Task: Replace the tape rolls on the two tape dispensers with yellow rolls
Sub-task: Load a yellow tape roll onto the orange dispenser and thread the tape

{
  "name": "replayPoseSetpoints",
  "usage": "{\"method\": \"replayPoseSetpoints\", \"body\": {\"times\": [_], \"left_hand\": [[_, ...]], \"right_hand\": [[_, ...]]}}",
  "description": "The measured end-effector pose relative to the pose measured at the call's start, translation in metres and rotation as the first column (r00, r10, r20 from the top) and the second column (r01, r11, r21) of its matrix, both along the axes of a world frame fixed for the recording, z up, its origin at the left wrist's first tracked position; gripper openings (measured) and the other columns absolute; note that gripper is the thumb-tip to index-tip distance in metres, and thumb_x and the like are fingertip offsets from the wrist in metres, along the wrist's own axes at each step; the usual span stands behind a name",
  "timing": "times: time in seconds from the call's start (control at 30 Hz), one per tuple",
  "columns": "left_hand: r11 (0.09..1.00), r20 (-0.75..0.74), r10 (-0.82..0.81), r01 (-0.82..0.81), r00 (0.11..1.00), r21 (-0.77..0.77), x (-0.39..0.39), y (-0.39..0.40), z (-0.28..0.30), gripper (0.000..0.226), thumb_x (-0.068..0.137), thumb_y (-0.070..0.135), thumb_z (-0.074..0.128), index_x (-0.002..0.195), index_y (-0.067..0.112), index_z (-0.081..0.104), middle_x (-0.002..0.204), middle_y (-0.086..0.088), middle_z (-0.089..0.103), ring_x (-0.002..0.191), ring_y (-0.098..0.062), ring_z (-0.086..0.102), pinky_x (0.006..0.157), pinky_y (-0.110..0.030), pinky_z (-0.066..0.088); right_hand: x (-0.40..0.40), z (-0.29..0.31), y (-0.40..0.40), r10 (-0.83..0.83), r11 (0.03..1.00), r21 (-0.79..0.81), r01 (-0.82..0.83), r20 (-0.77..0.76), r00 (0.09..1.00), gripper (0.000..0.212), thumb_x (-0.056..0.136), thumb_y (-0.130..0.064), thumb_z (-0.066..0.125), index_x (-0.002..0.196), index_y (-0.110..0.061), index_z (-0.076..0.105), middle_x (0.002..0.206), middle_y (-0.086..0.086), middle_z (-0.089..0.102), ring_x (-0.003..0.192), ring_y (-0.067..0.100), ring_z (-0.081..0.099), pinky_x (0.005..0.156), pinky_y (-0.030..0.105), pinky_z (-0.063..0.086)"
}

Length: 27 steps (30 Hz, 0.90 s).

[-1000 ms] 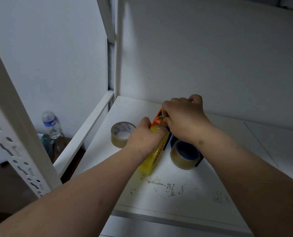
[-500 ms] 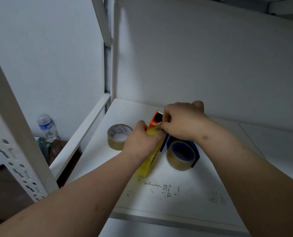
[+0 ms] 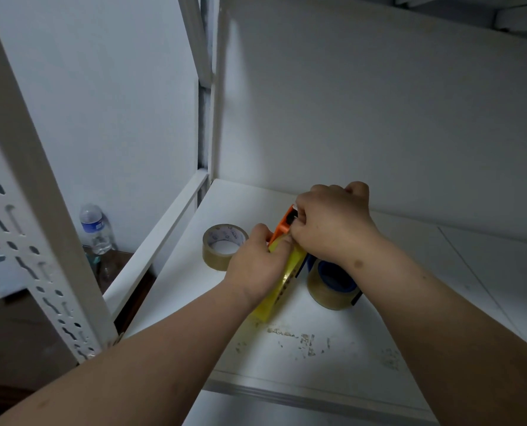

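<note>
A yellow tape roll stands on edge on the white shelf, seated in an orange dispenser. My left hand grips the yellow roll from the left. My right hand pinches at the orange dispenser's top end, fingers closed over it. To the right, a blue dispenser carries a clear brownish roll, partly hidden under my right wrist. A loose brownish roll lies flat at the left.
White shelf walls close in behind and to the right. A perforated white upright and a rail bound the left side. A water bottle stands below outside the shelf. Scuff marks mar the shelf's front.
The view has tilted upward a little, so hands and tapes sit lower in frame. Both hands keep their hold on the yellow roll and orange dispenser.
</note>
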<state>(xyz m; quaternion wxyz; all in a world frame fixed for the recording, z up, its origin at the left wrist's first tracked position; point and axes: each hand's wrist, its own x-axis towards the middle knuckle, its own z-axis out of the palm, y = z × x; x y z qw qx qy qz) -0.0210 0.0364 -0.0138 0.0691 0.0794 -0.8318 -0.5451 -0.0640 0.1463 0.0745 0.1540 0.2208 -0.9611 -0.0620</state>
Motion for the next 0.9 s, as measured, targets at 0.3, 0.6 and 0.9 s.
{"method": "replayPoseSetpoints", "body": {"times": [0.3, 0.6, 0.9], "left_hand": [[0.997, 0.011, 0.024, -0.025, 1.000, 0.071, -0.004, -0.002, -0.001, 0.040, 0.091, 0.057, 0.047, 0.096, 0.017, 0.051, 0.083, -0.003, 0.061, 0.083, -0.025, 0.062, 0.079, -0.043, 0.052], [0.987, -0.005, 0.062, -0.060, 0.998, 0.149, -0.013, 0.000, 0.000, 0.028, 0.076, 0.052, 0.044, 0.072, 0.024, 0.046, 0.064, 0.001, 0.054, 0.065, -0.022, 0.053, 0.068, -0.037, 0.048], [0.953, 0.103, -0.081, 0.047, 0.991, 0.300, -0.007, -0.016, 0.007, 0.032, 0.072, 0.047, 0.047, 0.091, 0.025, 0.058, 0.094, -0.003, 0.062, 0.091, -0.023, 0.060, 0.080, -0.040, 0.050]], "right_hand": [[-0.005, -0.002, 0.000, 0.052, 0.998, 0.050, -0.049, -0.052, 0.997, 0.024, 0.082, -0.028, 0.043, 0.060, -0.027, 0.036, 0.073, -0.007, 0.043, 0.072, 0.018, 0.045, 0.077, 0.037, 0.022], [-0.010, -0.006, -0.002, 0.111, 0.994, 0.017, -0.110, -0.089, 0.990, 0.018, 0.081, -0.029, 0.046, 0.064, -0.026, 0.042, 0.073, -0.006, 0.044, 0.071, 0.018, 0.045, 0.078, 0.036, 0.017], [-0.015, -0.001, 0.001, 0.181, 0.983, 0.014, -0.181, -0.125, 0.975, 0.013, 0.088, -0.026, 0.046, 0.075, -0.027, 0.043, 0.076, -0.005, 0.048, 0.067, 0.019, 0.047, 0.076, 0.036, 0.020]]}}
